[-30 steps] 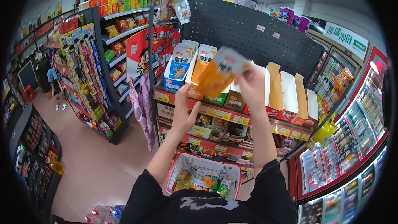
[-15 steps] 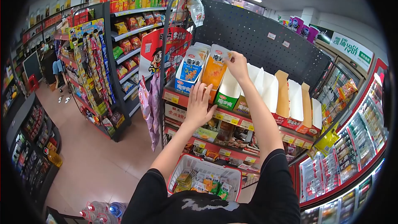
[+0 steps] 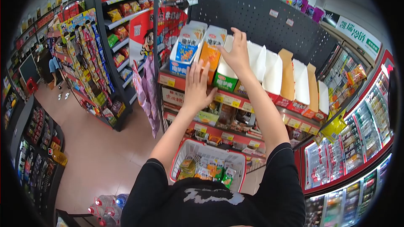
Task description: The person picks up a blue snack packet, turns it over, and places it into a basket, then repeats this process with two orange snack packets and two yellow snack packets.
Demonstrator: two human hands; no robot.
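An orange snack box (image 3: 211, 54), filled with upright orange packets, stands on the top shelf beside a blue snack box (image 3: 188, 49) that also holds packets. My left hand (image 3: 196, 85) has its fingers spread against the lower front of the orange box. Just right of that box, my right hand (image 3: 237, 54) hovers over a green-fronted box (image 3: 226, 81), fingers apart and holding nothing. The white inside of the green-fronted box shows behind my right hand. Below my arms, a white basket with a red rim (image 3: 176, 159) holds several snack packets (image 3: 214, 169).
Further right, several opened cardboard boxes (image 3: 285, 77) line the shelf, before a black perforated panel (image 3: 256, 12). Drinks coolers (image 3: 336, 159) stand at the right. Snack racks (image 3: 90, 54) and a purple bag (image 3: 148, 92) are on the left; bottles (image 3: 107, 206) stand below.
My right hand has let go of the top of an orange packet and moved slightly down and away. That packet now sits lower in its box. My left hand stays at the box front.
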